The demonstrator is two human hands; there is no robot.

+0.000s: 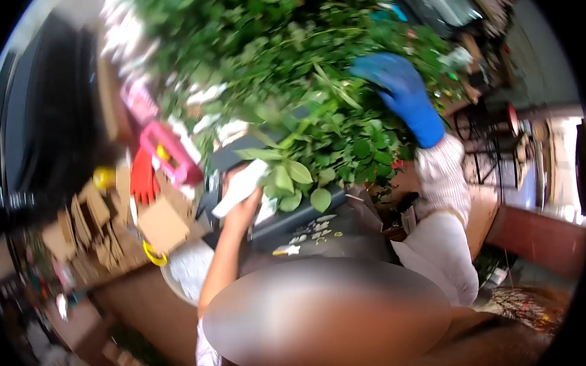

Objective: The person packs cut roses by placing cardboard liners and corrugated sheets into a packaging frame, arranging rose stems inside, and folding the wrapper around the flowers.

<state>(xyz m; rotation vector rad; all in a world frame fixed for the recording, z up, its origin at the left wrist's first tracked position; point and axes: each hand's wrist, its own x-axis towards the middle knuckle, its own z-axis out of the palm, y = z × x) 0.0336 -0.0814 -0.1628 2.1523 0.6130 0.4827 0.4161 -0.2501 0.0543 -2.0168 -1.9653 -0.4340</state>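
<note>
Bare-skinned, my left hand [240,209] is closed around a white cloth or paper [241,187] beside a leafy sprig [287,176] with broad pale-green leaves. My right hand [394,85] wears a blue glove and rests at the right side of a large heap of green foliage [259,52]. Its fingers reach left over the leaves; their tips are blurred and partly merged with the greenery, so what they hold, if anything, is hidden. Below the foliage lies a dark surface [349,236] with small pale scraps on it.
To the left are a pink basket [185,172], a red glove [144,177], cardboard pieces [163,226] and a yellow-handled tool [155,255]. A white-lined bucket [190,271] stands below them. A black metal stand [487,149] is at the right.
</note>
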